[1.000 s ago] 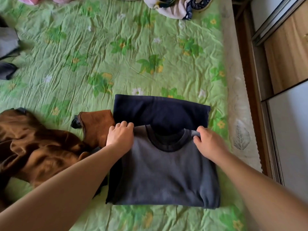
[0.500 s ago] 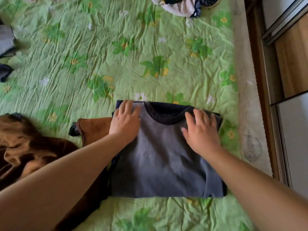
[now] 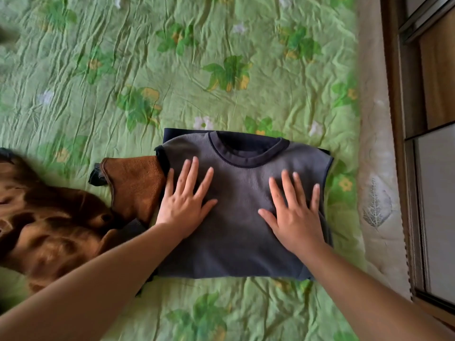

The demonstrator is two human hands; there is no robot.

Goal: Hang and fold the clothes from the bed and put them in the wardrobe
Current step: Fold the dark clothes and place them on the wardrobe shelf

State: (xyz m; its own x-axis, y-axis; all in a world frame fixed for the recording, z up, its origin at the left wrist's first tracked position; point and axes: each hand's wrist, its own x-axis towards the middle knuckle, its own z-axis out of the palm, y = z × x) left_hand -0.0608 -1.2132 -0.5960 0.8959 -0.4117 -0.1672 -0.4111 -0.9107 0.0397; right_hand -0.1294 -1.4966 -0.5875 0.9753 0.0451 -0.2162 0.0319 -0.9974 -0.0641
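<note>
A grey sweater with a dark navy collar (image 3: pixel 236 252) lies folded into a rectangle on the green flowered bedspread (image 3: pixel 221 70), collar facing away from me. My left hand (image 3: pixel 184 200) lies flat on its left half, fingers spread and straight. Flat on the right half rests my right hand (image 3: pixel 293 215), fingers also spread. Both palms press down on the fabric. A crumpled brown garment (image 3: pixel 49 217) lies to the left, one brown sleeve end (image 3: pixel 135 183) touching the sweater's left edge.
The bed's right edge, a pale mattress border (image 3: pixel 376 193), runs along a narrow gap beside the wardrobe (image 3: pixel 433 168) with sliding doors at the far right. Open bedspread stretches beyond the sweater.
The sweater's upper part was folded forward over the dark lower part. Both hands went from gripping the shoulders to lying flat, then slid back toward me over the fabric.
</note>
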